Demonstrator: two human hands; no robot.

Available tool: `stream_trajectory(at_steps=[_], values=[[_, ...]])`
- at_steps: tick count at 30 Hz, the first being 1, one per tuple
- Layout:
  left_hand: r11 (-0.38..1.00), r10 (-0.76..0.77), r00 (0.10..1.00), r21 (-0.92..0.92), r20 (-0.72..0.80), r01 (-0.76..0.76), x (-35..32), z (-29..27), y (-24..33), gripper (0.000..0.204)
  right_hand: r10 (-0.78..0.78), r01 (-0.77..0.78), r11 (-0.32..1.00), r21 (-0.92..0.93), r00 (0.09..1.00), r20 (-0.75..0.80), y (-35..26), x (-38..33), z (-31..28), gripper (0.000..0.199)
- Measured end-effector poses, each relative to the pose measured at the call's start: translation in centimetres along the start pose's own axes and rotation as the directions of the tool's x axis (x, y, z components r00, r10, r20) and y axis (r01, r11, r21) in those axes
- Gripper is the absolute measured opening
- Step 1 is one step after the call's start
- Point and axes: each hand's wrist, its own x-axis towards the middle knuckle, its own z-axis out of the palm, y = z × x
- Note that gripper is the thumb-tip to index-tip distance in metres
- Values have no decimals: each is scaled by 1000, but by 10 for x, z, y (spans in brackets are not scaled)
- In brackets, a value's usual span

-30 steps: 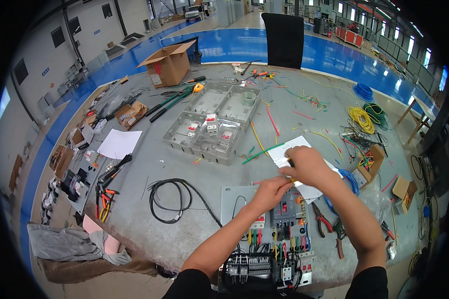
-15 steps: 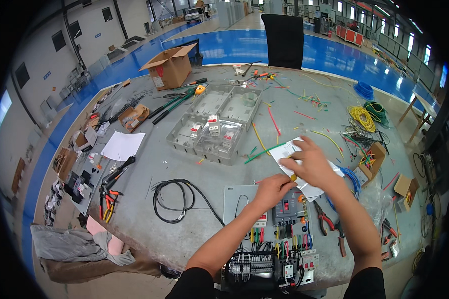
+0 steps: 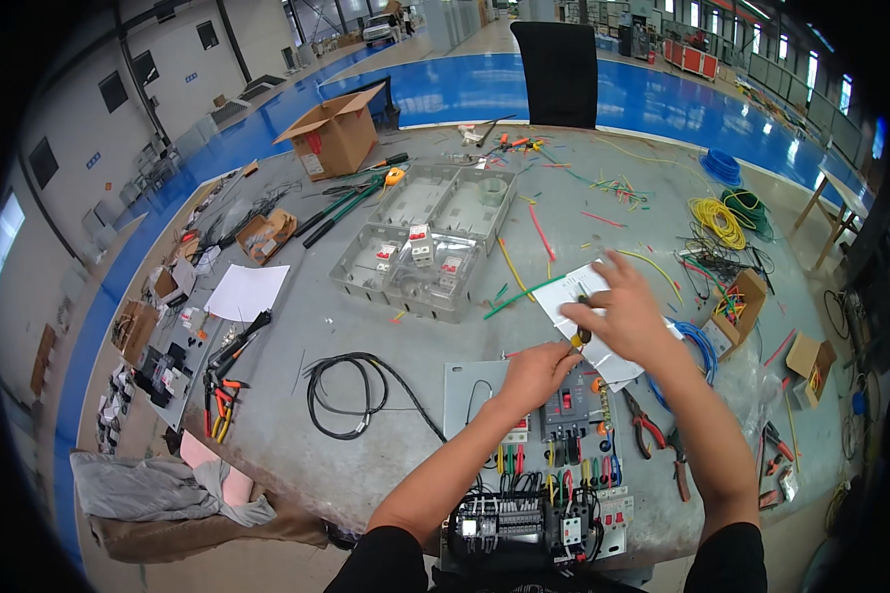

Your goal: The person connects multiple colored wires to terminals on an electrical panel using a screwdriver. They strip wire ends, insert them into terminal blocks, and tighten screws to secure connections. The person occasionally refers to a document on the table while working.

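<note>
My left hand is pinched on a small yellow-and-dark handled tool above the top edge of a metal mounting plate. Fingers apart, my right hand hovers around the tool's upper end; its lower end is hidden. Beneath the right hand lies a white printed sheet. Below the left hand, the plate carries a dark grey circuit breaker and, nearer me, a black terminal block and a contactor with coloured wires.
Pliers with red handles lie right of the plate, a coiled black cable left of it. Farther off stand a clear plastic meter box and a cardboard box. Blue wire and small cartons are at right.
The fingers of my right hand have spread and lifted slightly, showing more of the tool's dark part. My left hand stays pinched in nearly the same place. The view has shifted a little.
</note>
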Motion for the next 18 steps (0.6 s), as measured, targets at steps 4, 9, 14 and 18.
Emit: stream_trajectory(at_steps=[4, 9, 14, 18], values=[[997, 70, 990, 43, -123, -65, -11, 8, -11, 25, -285, 281, 954, 103, 958, 31, -45, -4, 11, 42], [994, 108, 994, 36, -18, -108, -8, -6, 5, 22, -287, 280, 941, 190, 958, 6, -19, -56, -24, 38], [996, 81, 994, 53, -75, -77, -6, 9, -11, 20, -168, 167, 982, 93, 986, 1, 10, -33, -16, 39], [1000, 0, 998, 15, -69, 1, -9, 3, -6, 23, -73, 79, 991, 103, 996, -58, -2, -13, -6, 56]])
